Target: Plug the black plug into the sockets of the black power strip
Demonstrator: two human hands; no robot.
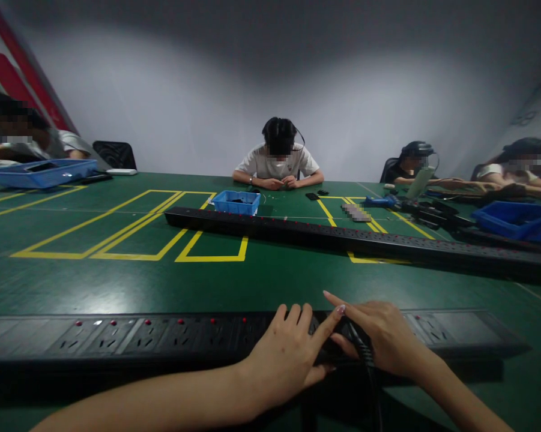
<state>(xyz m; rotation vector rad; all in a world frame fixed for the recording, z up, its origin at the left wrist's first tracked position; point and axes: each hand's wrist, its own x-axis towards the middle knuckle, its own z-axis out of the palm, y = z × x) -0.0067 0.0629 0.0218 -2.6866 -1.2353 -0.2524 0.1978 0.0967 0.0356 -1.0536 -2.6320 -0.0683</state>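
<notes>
A long black power strip (139,336) with red switch lights lies across the green table (117,282) close to me. My left hand (288,354) rests flat on top of it, fingers spread and holding nothing. Right beside it, touching its index finger, my right hand (382,336) is closed around a black plug (353,333) at the strip's sockets. The plug's black cable (371,378) runs down toward me. The plug's prongs are hidden by my fingers.
A second long black power strip (342,237) lies further back. A small blue tray (236,203) sits before a seated person (277,162) opposite. A blue tray (40,174) stands far left and a blue bin (517,221) far right, with other people seated there.
</notes>
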